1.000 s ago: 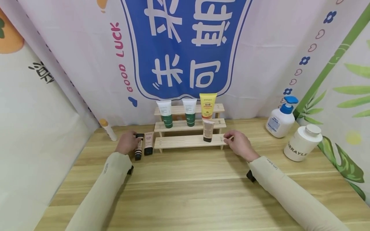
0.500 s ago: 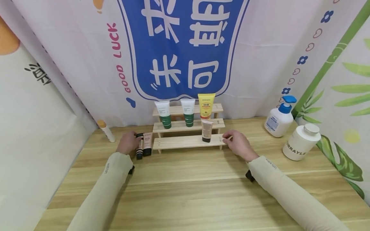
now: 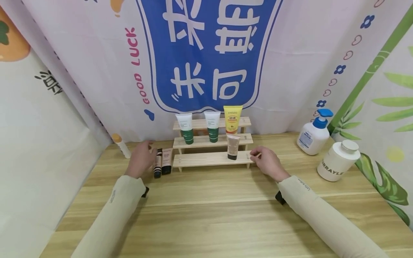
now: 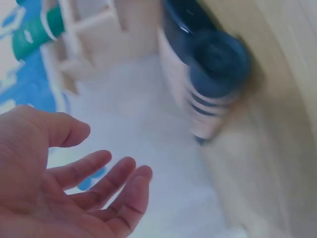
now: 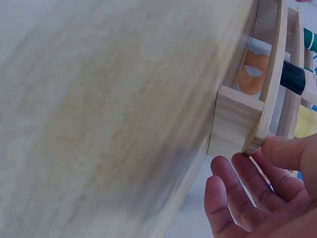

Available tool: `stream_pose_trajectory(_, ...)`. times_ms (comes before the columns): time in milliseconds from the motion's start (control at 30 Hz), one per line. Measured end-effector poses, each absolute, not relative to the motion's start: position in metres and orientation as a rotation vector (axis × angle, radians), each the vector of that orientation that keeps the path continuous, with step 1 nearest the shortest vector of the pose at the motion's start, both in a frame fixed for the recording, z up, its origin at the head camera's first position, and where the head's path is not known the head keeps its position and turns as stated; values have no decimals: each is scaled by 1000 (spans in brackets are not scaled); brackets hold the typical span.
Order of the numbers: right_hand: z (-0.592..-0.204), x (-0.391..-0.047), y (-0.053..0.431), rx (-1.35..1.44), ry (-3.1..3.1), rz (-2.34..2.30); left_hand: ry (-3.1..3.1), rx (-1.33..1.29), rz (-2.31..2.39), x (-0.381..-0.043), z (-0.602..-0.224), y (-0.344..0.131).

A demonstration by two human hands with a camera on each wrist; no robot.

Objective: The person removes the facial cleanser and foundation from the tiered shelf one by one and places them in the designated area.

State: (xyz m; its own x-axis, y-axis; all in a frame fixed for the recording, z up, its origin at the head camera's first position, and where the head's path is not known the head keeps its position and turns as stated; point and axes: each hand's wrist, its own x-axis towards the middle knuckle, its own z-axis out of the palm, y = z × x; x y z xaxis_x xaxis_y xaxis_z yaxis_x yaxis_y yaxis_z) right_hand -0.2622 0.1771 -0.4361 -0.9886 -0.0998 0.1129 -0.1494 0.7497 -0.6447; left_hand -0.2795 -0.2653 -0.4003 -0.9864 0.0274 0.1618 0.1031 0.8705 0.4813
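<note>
My left hand is just left of a black-and-beige striped tube on the table. In the left wrist view its loosely bent fingers hold nothing, apart from the tube. Against the striped tube's right side is a pink BB cream tube with a black cap. My right hand pinches the right end of the lowest step of a three-tier wooden display rack between thumb and fingers. A small beige tube with a black cap stands on that step.
Two white-and-green tubes and a yellow tube stand higher on the rack. At right are a blue-topped pump bottle and a white jar. An orange-capped white stick is at far left. A printed curtain hangs behind.
The striped tube has shifted right, closing the gap to the BB cream tube. My left hand has let it go and drawn away leftward. My right hand stays at the rack's end.
</note>
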Motion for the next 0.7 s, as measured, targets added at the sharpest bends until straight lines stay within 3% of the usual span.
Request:
stream_pose_trajectory(367, -436, -261, 176, 240, -2865, 1068, -2498, -442, -745, -255, -365, -207)
stream_pose_trajectory(700, -437, -260, 175, 240, -2866, 1054, -2452, -748, -784, -235, -363, -151)
